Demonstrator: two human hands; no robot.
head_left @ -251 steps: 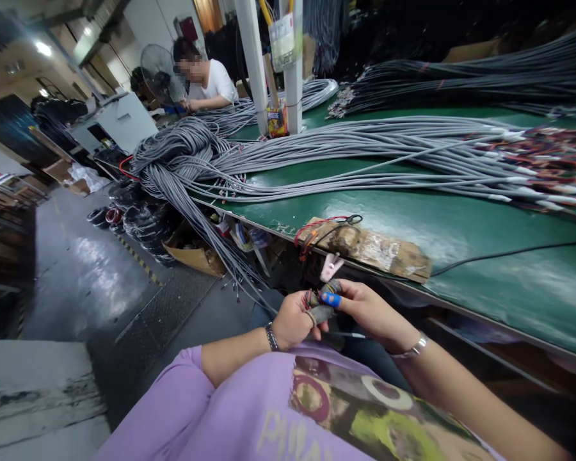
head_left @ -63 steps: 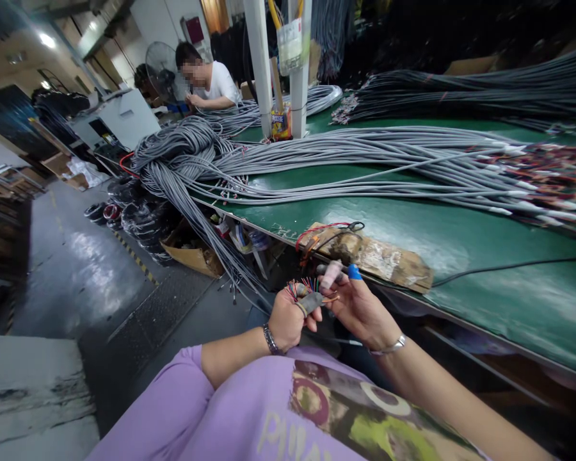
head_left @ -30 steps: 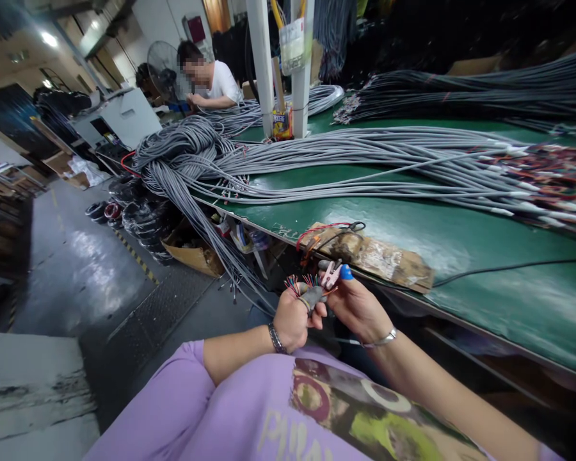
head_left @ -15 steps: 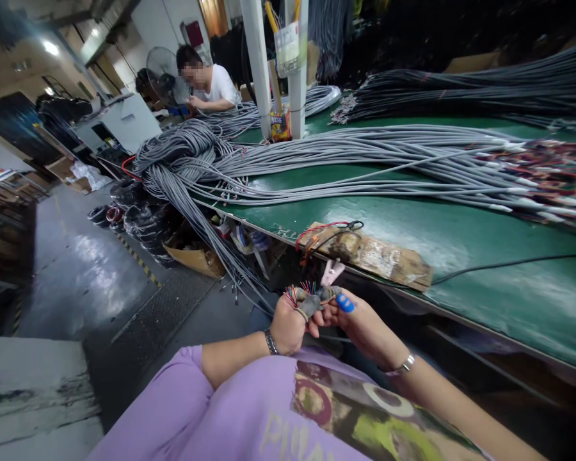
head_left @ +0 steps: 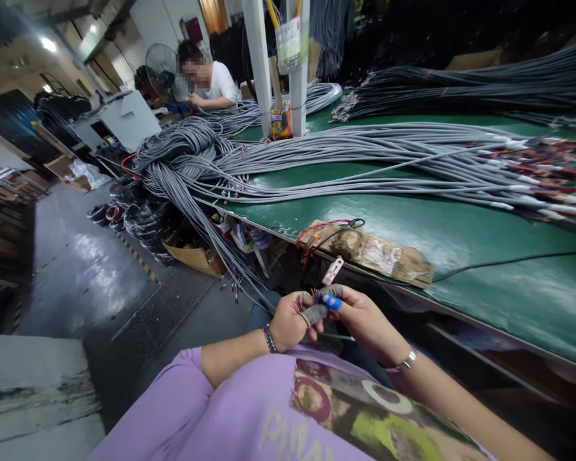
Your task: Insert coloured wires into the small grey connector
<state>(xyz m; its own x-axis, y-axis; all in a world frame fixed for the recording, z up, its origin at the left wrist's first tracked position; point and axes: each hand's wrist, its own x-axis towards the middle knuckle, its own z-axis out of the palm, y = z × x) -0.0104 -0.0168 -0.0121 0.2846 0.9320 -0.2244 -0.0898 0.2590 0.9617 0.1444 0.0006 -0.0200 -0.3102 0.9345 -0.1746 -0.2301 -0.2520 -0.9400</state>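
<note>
My left hand [head_left: 288,323] is closed around the end of a cable, with thin coloured wires [head_left: 299,302] sticking up between its fingers. Grey finger covers sit on its thumb and a fingertip. My right hand [head_left: 360,314] meets it at the wire ends in a pinch; a blue cover wraps its thumb and a grey one its index finger. The right fingers partly hide the wires. Just beyond the fingertips, a pale pink clip [head_left: 333,271] hangs near the table edge, by a worn wooden board [head_left: 372,251] with red and black leads.
Long grey cables [head_left: 345,160] with stripped ends lie across the green table [head_left: 461,237], some hanging over its left edge. Darker cables [head_left: 461,89] lie behind. A white post [head_left: 297,70] rises from the table. Across it a person [head_left: 216,86] sits near a fan. An open carton [head_left: 194,250] stands below.
My right thumb and index finger have moved left and closed over the wires, which stood fanned out before. The pink clip hangs at a different tilt.
</note>
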